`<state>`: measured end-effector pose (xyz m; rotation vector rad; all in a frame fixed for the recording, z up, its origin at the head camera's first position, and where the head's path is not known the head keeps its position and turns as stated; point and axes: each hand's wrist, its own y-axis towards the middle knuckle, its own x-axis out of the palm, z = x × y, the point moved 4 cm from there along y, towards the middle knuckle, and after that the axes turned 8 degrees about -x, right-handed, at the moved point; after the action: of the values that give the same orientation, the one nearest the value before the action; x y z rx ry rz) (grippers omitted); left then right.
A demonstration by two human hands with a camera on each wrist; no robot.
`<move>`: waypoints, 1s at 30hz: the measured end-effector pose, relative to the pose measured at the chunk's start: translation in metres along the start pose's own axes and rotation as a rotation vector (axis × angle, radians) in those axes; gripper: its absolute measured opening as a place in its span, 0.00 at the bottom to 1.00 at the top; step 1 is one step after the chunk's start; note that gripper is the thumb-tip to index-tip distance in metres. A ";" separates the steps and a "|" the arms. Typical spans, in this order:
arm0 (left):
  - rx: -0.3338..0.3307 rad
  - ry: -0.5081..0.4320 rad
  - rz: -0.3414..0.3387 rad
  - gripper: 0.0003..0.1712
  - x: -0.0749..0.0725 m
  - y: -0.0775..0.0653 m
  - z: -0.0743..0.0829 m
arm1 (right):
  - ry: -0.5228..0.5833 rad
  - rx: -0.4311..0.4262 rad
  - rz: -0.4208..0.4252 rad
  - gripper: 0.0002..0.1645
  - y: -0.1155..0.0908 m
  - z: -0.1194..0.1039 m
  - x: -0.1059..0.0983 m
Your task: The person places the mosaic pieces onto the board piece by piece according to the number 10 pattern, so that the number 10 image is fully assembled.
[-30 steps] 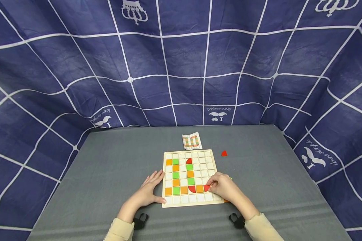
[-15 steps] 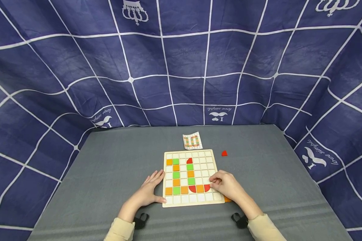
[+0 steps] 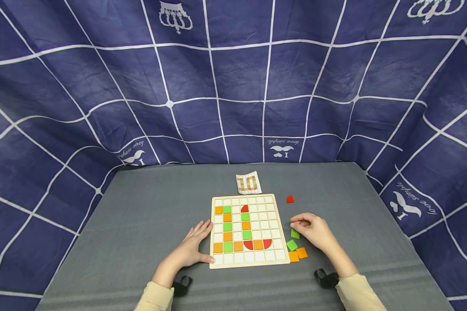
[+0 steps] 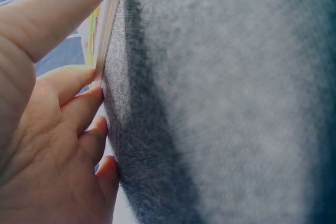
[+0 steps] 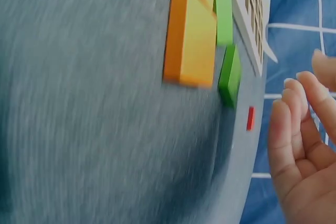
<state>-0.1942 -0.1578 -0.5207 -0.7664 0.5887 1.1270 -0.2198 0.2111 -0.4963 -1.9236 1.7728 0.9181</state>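
Observation:
A square cream grid board (image 3: 258,255) lies on the table, with orange and green square tiles and several red quarter-round tiles set in its cells. At its left edge my left hand (image 3: 192,246) rests with fingers spread, thumb near the front corner; the left wrist view shows thumb and fingertips against the board's side. My right hand (image 3: 315,231) hovers right of the board, fingers loosely bent and nothing between them. Nearest to it is a green tile (image 3: 295,233), partly overlapped by the fingers. Another green tile (image 3: 292,245) lies closer to the board.
Two orange tiles (image 3: 302,252) lie by the board's front right corner. A lone red quarter-round tile (image 3: 290,199) sits farther back on the right. Behind the board is a small printed pattern card (image 3: 248,182). A blue checked curtain (image 3: 241,116) surrounds the grey table (image 3: 155,207).
My right hand has let go of the red quarter-round tile in the board's lower row and moved right, uncovering the loose green and orange tiles. The left hand stays put.

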 end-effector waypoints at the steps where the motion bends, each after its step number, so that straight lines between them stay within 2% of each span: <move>1: 0.000 0.001 0.002 0.62 0.000 0.000 0.000 | -0.001 0.002 0.001 0.08 -0.001 0.002 -0.002; 5: 0.001 0.001 0.007 0.62 0.000 0.000 -0.001 | -0.012 0.013 -0.011 0.12 -0.004 0.011 -0.005; 11: 0.002 0.002 0.010 0.62 0.000 0.000 0.000 | -0.045 0.038 -0.108 0.18 -0.010 0.024 0.000; 15: 0.000 0.000 0.008 0.62 0.001 0.000 -0.001 | -0.085 0.022 -0.148 0.19 -0.011 0.028 0.004; 25: 0.001 0.001 0.014 0.63 0.001 0.001 -0.002 | -0.199 -0.020 -0.141 0.14 -0.010 0.017 0.005; 30: 0.002 0.005 0.016 0.63 0.002 0.000 -0.001 | -0.271 -0.086 -0.140 0.13 -0.011 0.012 0.003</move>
<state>-0.1940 -0.1580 -0.5229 -0.7638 0.6008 1.1391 -0.2113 0.2181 -0.5091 -1.8461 1.4476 1.1581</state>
